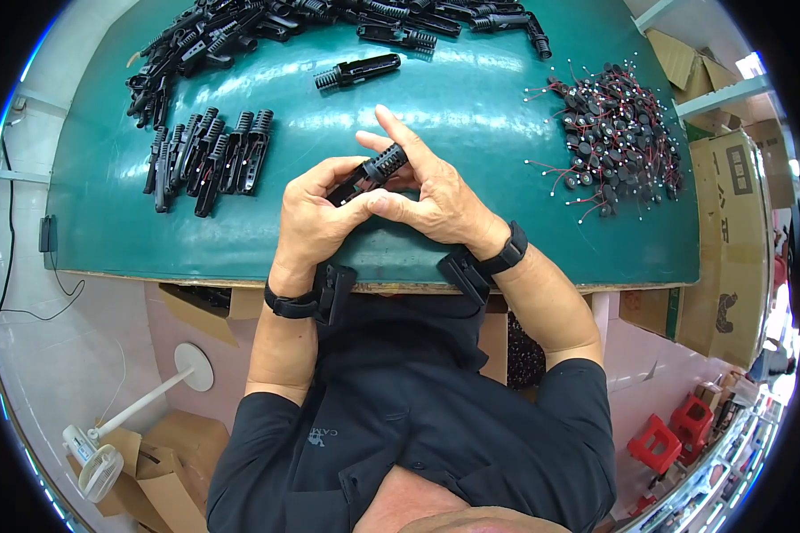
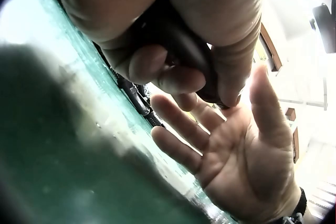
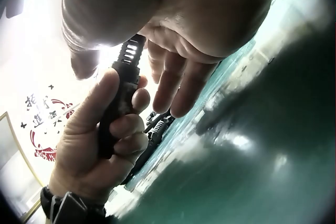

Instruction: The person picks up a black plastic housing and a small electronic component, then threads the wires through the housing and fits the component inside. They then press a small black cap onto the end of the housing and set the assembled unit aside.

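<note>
Over the table's near side, my left hand (image 1: pixel 316 213) grips a black plastic housing (image 1: pixel 364 179) with a ribbed, slotted end. In the right wrist view, the left thumb and curled fingers wrap the housing's smooth body (image 3: pixel 109 121), and its slotted end (image 3: pixel 129 51) points up toward the right palm. My right hand (image 1: pixel 444 195) is beside that end, fingers extended and spread. The left wrist view shows the right palm (image 2: pixel 244 163) facing the housing, its fingers straight. The housing's lower part is hidden inside the left hand.
On the green table (image 1: pixel 471 115), a row of similar housings (image 1: pixel 209 160) lies to the left and one loose housing (image 1: pixel 358 71) ahead. A large heap of black parts (image 1: pixel 231 31) fills the far left. Small round black parts with red wires (image 1: pixel 613 133) are piled right. Cardboard boxes (image 1: pixel 729 240) stand beyond.
</note>
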Demonstrator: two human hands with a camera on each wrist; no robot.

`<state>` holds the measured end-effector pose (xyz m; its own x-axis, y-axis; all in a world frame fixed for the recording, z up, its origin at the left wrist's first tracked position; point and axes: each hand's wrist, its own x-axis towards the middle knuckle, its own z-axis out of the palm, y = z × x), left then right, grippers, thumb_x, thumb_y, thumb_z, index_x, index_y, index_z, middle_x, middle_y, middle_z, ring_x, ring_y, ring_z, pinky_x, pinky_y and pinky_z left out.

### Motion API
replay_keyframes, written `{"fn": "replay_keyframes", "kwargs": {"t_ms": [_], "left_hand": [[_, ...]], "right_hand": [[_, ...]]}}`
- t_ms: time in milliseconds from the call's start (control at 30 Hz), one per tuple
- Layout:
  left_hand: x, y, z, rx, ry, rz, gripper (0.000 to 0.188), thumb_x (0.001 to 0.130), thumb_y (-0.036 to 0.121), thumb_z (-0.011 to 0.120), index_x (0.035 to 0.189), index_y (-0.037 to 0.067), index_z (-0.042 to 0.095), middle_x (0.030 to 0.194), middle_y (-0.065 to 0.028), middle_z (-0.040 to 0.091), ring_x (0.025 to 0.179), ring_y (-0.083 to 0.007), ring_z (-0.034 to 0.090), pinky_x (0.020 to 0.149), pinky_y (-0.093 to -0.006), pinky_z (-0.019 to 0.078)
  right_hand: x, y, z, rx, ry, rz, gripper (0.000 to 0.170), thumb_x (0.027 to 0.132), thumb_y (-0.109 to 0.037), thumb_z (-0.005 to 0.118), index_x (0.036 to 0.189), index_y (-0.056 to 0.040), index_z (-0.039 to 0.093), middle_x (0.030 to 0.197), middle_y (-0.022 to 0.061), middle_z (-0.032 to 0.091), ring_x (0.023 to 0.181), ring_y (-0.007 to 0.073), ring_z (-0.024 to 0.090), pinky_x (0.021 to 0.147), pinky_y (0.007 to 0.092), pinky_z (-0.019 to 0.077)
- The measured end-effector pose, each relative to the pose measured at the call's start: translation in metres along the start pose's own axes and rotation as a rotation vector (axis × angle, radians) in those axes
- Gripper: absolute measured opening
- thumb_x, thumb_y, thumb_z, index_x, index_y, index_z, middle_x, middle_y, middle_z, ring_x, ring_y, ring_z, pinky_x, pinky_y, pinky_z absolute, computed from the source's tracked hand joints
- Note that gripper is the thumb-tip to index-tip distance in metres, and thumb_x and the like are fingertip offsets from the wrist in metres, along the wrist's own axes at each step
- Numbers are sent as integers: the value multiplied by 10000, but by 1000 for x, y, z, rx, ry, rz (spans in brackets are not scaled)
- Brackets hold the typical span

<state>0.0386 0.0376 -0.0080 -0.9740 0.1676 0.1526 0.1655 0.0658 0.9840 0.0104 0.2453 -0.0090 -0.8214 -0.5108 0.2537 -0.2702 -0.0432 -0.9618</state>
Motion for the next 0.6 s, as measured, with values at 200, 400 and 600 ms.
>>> {"fn": "replay_keyframes", "kwargs": {"t_ms": [200,400,600], "left_hand": [[1,3,-1,5,3,-14,404,870,94,875,1223,-25,716,1078,-65,765,972,-109,699,869,-264,574],[0,0,2,-22,-49,-48,398,874,99,875,1215,-33,718,1068,-61,763,966,-103,694,863,-259,570],[5,1,6,-53,-59,-42,401,873,102,878,1212,-37,715,1062,-59,760,962,-101,691,856,-254,568]], "right_hand": [[2,2,-2,130,-16,24,1055,934,-347,830,1704,-130,142,1576,207,515,1163,186,691,1039,366,561],[1,5,-5,46,2,-6,1090,908,-340,858,1706,-136,144,1559,209,534,1138,153,678,1034,346,556],[1,4,-1,141,47,34,1106,897,-377,862,1706,-132,150,1531,211,562,1138,143,674,1029,336,553]]}}
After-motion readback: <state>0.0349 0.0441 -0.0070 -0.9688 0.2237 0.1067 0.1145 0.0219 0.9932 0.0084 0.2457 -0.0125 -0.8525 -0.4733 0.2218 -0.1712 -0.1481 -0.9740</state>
